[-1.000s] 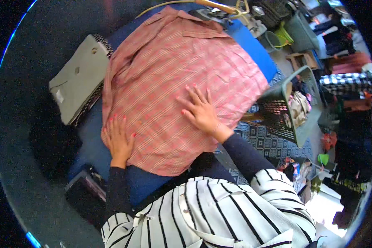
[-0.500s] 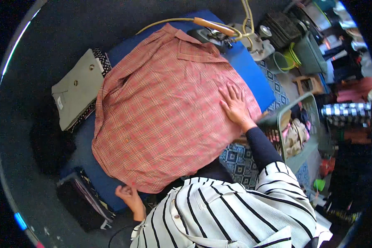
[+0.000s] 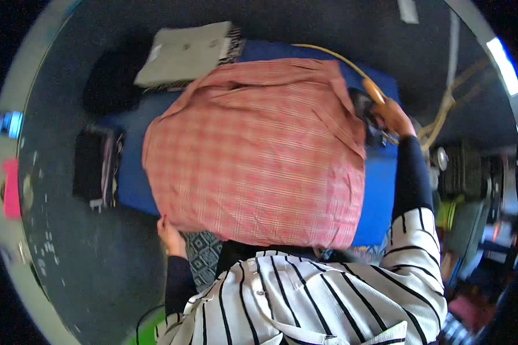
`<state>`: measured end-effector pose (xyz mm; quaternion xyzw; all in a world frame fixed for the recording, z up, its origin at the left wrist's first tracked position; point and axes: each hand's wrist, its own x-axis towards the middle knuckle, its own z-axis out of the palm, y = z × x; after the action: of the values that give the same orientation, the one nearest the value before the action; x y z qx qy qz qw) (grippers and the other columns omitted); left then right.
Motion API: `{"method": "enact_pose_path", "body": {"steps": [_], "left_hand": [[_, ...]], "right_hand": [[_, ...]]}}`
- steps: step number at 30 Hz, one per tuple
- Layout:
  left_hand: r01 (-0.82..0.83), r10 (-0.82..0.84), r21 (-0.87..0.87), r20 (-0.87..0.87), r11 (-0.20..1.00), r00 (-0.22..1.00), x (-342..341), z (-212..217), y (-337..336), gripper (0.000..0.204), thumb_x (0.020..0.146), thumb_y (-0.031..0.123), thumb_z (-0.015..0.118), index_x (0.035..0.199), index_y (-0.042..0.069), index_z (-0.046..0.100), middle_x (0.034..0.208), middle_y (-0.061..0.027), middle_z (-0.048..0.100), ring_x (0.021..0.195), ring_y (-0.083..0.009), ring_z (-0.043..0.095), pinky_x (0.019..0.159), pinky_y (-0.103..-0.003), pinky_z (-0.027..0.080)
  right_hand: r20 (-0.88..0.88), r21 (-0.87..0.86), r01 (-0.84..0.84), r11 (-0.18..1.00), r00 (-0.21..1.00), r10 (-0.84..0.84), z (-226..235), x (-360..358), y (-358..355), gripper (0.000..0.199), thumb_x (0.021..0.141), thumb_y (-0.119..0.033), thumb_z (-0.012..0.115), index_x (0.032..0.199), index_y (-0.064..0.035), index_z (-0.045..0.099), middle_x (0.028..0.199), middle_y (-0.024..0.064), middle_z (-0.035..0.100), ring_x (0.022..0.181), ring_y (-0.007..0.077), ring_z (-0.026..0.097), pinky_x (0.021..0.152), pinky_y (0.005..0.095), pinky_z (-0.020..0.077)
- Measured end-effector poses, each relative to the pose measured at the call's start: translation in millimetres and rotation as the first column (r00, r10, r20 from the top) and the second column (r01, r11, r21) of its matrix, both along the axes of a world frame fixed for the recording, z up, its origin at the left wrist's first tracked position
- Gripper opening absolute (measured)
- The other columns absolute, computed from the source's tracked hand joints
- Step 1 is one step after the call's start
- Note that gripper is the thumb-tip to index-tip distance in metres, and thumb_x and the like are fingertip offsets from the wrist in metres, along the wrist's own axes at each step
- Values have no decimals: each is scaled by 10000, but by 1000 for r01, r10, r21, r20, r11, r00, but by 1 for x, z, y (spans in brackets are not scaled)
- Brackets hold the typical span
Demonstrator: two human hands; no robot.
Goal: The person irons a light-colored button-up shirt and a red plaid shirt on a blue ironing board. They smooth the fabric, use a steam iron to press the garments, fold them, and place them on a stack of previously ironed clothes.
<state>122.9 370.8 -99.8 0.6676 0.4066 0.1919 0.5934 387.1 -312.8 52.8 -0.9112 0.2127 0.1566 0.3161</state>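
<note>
A pink-red plaid shirt [image 3: 259,155] lies spread over a blue padded board [image 3: 380,195], its collar end toward the right. Its lower left corner is pinched by my left hand [image 3: 171,237], fingers closed at the hem. At the board's right side, my right hand [image 3: 394,117] is closed around the handle of a dark iron [image 3: 365,109]. The orange-brown grip [image 3: 374,91] sticks out beyond my fingers, and a yellowish cord runs from the iron. Motion blurs this area slightly, and my hand covers part of the handle.
Folded grey-green garments [image 3: 184,54] sit at the board's far left edge. Dark folded clothes [image 3: 92,164] lie left of the board. A thick yellowish hose [image 3: 440,123] hangs at the right. Beyond it stand a dark crate [image 3: 463,167] and a grey-green tub [image 3: 466,230].
My right hand has left the shirt and moved up to the iron, closing on it. My left hand has come to the shirt's hem. The view has turned, shifting the scene.
</note>
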Motion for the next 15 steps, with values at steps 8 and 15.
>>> {"method": "enact_pose_path", "body": {"steps": [8,15], "left_hand": [[-112,144,-213,140,970,980,-3,-6,-26,169,955,194,554,845,69,529,764,48,513,718,-59,443,652,-244,365],[-115,95,115,164,987,982,5,5,-34,224,990,171,488,793,70,455,690,60,353,654,-40,318,574,-248,286]], "right_hand": [[-16,-232,-102,967,995,101,57,8,-28,256,858,-253,613,772,-12,618,524,32,522,407,155,490,387,317,360],[37,-378,-411,830,889,457,106,-109,168,240,748,-152,651,931,3,648,668,186,637,629,308,647,591,420,518]]}}
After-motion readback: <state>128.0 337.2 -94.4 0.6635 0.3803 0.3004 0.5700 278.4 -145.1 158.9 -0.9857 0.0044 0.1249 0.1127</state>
